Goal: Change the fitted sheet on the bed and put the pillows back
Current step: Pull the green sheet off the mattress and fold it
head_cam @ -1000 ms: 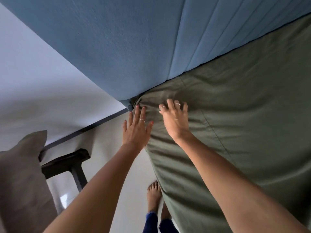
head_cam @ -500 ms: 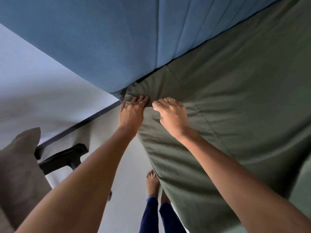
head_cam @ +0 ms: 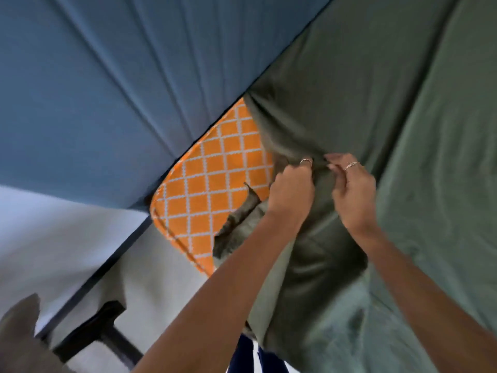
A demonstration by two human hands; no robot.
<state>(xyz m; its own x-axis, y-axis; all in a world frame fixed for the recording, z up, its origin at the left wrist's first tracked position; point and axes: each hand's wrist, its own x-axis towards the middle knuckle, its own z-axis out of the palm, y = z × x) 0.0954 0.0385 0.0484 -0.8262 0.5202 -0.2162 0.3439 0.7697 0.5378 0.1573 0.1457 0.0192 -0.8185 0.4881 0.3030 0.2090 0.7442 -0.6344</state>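
Olive-green fitted sheet (head_cam: 403,130) lies peeled back off the mattress (head_cam: 212,179) corner beside the blue headboard (head_cam: 107,90), exposing orange lattice ticking. Your left hand (head_cam: 291,193) and right hand (head_cam: 355,195) each clamp bunched sheet fabric, fingers curled tight.

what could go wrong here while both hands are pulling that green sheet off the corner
Both hands, left hand and right hand, pinch one bunched spot of the green sheet, so a hard tug might strain or tear it. The rest of that edge looks wedged under the blue headboard and may catch. The loose fold hanging by the legs could tangle underfoot.
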